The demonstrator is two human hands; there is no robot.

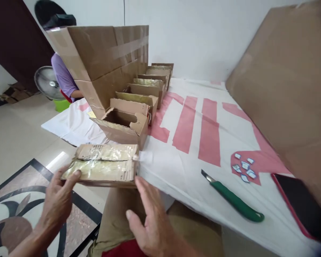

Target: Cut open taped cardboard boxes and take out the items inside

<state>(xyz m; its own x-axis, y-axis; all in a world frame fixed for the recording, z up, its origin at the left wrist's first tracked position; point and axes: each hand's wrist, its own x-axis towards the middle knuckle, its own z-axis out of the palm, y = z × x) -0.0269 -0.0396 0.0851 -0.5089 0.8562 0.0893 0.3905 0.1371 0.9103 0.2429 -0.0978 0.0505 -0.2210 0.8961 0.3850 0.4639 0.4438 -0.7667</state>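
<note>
A small brown cardboard box (pixel 104 170), its two top flaps taped over with shiny clear tape, is at the table's near left edge above my lap. My left hand (pixel 60 196) grips its left end, thumb on top and fingers at the side. At the box's right end, my right hand (pixel 152 214) has its fingers stretched and the thumb apart; the fingertips are close to the corner, and I cannot tell if they touch. A green-handled utility knife (pixel 235 200) with its blade out lies on the cloth to the right.
Open cardboard boxes (pixel 123 130) stand in a row beside a tall cardboard partition (pixel 96 53). Several small white-and-blue pieces (pixel 245 165) lie near a red-edged phone (pixel 296 203). A cardboard panel (pixel 280 71) stands right. Behind the partition are a person's purple sleeve (pixel 62 76) and a fan (pixel 46 82).
</note>
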